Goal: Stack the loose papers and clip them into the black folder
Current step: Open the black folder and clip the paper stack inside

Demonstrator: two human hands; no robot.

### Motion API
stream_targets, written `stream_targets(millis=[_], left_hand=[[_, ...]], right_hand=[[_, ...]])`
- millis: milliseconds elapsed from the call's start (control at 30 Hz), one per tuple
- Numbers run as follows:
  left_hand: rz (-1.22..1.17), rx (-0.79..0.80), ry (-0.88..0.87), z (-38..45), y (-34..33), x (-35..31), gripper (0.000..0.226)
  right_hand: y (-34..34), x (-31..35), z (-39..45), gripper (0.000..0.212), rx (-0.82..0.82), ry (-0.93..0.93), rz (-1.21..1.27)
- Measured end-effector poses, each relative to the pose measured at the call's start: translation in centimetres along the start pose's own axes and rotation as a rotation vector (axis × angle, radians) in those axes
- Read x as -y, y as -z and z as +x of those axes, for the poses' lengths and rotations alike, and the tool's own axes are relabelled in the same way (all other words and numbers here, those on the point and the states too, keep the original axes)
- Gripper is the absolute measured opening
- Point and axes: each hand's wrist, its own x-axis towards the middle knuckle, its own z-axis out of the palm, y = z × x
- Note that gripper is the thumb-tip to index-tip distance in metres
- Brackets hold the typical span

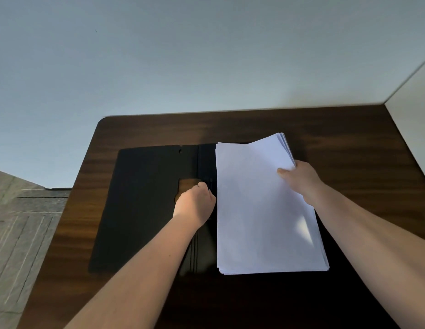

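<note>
Dark table [349,143] bears open black folder [140,198]; right hand [301,179] pinches papers [259,210] (far corner lifted), left hand [195,205] curled at spine

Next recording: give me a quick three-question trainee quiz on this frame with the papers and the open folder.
1. True or false: the black folder lies closed on the wooden table.
2. Which hand lifts the far right corner of the paper stack? A) left hand B) right hand C) neither
3. Fill in: the left hand rests at the folder's ____, beside the stack's left edge.

Key
1. False: it lies open and flat, with the stack on its right half.
2. B: the right hand pinches that corner, thumb on top, and the sheets fan there.
3. Spine, where the clip appears to be; the clip itself is too dark to make out.
</note>
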Motion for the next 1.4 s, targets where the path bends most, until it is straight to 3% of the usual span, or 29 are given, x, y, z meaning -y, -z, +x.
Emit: stream_targets(millis=[100, 200, 333, 433, 533, 667, 933, 1133, 1400], left_hand=[[-0.016, 0.02, -0.02, 0.0, 0.0, 0.6, 0.012], [-0.016, 0.016, -0.038, 0.1, -0.3, 1.0, 0.025], [-0.042, 0.011, -0.057, 0.4, -0.7, 1.8, 0.017], [-0.141, 0.007, -0.088, 0.3, -0.8, 2.8, 0.028], [-0.204, -0.074, -0.19, 0.1, -0.8, 3.4, 0.002], [-0.161, -0.094, -0.308, 0.1, -1.1, 3.8, 0.036], [-0.245, -0.086, -0.268, -0.4, -1.7, 3.9, 0.03], [-0.246, -0.088, -0.272, -0.1, -1.8, 4.0, 0.04], [-0.219, -0.093, -0.305, 0.7, -2.3, 4.3, 0.04]], right_hand=[[-0.1, 0.1, 0.0, 0.031, -0.026, 0.007, -0.058], [-0.6, 0.4, -0.2, 0.032, -0.035, 0.028, -0.079], [-1.9, 0.9, -0.4, 0.033, -0.007, 0.052, -0.085], [-2.0, 1.3, -0.4, 0.032, -0.035, 0.053, -0.132], [-2.0, 1.5, -0.6, 0.03, -0.041, 0.08, -0.231], [-1.9, 1.6, -0.6, 0.03, -0.031, 0.108, -0.263], [-2.2, 2.4, -0.4, 0.034, 0.031, 0.106, -0.165], [-2.4, 2.7, -0.3, 0.038, 0.065, 0.011, 0.039], [-2.9, 3.0, -0.2, 0.037, 0.07, 0.049, -0.02]])
